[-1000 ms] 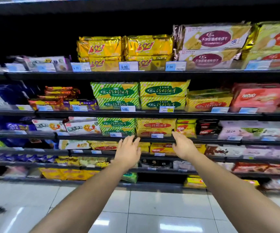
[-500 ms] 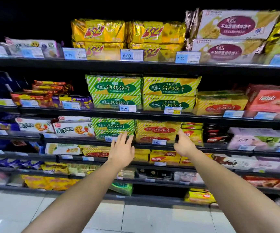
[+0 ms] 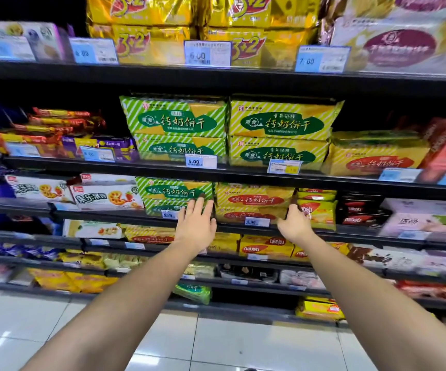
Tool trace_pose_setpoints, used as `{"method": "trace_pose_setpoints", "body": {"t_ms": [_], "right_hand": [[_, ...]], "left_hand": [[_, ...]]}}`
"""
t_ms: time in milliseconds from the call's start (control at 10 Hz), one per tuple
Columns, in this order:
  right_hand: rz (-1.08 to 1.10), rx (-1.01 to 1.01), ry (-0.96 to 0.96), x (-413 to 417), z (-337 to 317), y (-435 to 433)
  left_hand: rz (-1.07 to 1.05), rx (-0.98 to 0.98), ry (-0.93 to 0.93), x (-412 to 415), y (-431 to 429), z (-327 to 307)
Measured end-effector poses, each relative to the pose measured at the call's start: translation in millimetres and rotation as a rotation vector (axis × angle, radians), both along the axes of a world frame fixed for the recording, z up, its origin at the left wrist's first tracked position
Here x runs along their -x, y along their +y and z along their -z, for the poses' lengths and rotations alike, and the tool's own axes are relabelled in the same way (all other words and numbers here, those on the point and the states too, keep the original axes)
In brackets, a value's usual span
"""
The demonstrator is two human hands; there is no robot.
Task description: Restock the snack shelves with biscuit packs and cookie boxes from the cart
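At the third shelf (image 3: 243, 229), my left hand (image 3: 195, 226) lies flat and spread on green-striped biscuit packs (image 3: 175, 192); my right hand (image 3: 294, 225), fingers curled, grips yellow-and-red biscuit packs (image 3: 254, 200).

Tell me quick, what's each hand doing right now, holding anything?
Left hand: open, fingers spread, holding nothing.
Right hand: at the yellow biscuit packs; grip cannot be told.

Below the shelving you see a glossy white tiled floor (image 3: 243, 341) with grey grout lines and bright ceiling reflections. Clipped along the shelf edges you have small white-and-blue paper price tags: one reading 6.00 (image 3: 207, 53), one reading 7.00 (image 3: 321, 59), and one reading 5.00 (image 3: 201, 162) lower down.
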State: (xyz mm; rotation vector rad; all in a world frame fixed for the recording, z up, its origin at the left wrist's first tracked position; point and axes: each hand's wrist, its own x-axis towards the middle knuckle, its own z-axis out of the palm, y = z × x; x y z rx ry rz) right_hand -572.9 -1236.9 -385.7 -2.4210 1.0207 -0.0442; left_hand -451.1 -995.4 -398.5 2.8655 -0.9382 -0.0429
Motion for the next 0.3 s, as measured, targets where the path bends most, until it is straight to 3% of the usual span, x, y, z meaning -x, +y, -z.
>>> {"method": "trace_pose_setpoints", "body": {"t_ms": [300], "right_hand": [[0.000, -0.053, -0.019, 35, -25, 14]], "left_hand": [[0.051, 0.070, 0.055, 26, 20, -37]]}}
